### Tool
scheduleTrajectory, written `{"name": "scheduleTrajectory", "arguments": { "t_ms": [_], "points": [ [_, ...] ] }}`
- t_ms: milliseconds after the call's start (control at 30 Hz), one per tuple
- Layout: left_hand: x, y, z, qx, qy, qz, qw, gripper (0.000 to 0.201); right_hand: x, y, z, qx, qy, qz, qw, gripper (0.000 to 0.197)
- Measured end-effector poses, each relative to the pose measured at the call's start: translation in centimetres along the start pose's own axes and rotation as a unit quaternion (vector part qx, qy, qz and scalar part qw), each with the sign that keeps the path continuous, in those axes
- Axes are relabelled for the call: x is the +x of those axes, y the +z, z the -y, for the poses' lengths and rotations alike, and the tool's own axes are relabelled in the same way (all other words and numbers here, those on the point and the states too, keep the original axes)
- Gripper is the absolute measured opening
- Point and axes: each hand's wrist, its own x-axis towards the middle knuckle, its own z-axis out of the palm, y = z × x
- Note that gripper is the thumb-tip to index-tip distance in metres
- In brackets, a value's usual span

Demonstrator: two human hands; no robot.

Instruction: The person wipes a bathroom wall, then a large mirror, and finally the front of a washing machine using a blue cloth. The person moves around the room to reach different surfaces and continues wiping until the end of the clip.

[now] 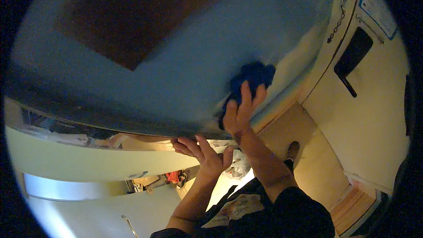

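My right hand (243, 112) presses a crumpled dark blue cloth (251, 79) flat against a large, glossy blue-grey panel (189, 79). Its fingers are spread over the cloth, and part of the cloth hangs out beside the wrist. Lower and to the left, my left hand (207, 156) rests its fingertips by the panel's near edge. Those fingers are stretched out and hold nothing. A dark brown rectangular patch (119, 22), apparently a reflection, shows in the panel's upper left.
On the right is a cream door (365, 119) with a black lever handle (354, 50) and a door chain (339, 22). Below my hands are a clear plastic bag (238, 167) and assorted items with something red (175, 176). My shoe (293, 150) stands on the tan floor (317, 158).
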Motion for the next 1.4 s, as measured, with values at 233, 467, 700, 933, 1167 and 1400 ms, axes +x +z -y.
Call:
{"name": "scheduleTrajectory", "arguments": {
  "t_ms": [233,467,700,933,1167,1400],
  "points": [
    [-1.0,1.5,0.8,-0.01,-0.006,0.036,0.999,0.071,-8.6,0.0,-0.3,0.059,-0.12,0.122,0.984,0.036],
    [-0.2,1.3,-0.2,0.065,0.006,0.07,0.995,0.064,-4.0,-0.5,-2.0,-0.028,-0.039,-0.011,0.999,0.027],
    [0.6,0.1,-1.0,0.078,-0.006,0.068,0.995,0.061,-13.2,-2.4,-3.5,0.064,0.085,0.077,0.991,0.024],
    [-0.5,2.2,-1.8,0.02,0.006,0.062,0.998,0.064,-9.2,-1.6,-2.3,0.064,-0.077,0.086,0.991,0.021],
    [-1.7,3.0,-1.4,0.106,0.046,0.084,0.99,0.065,-12.6,-1.8,-6.8,-0.058,0.022,0.06,0.996,0.036],
    [-2.1,4.2,-2.0,0.027,-0.022,0.029,0.999,0.062,-20.0,-1.5,-3.1,0.046,0.167,0.126,0.977,0.046]
  ]
}}
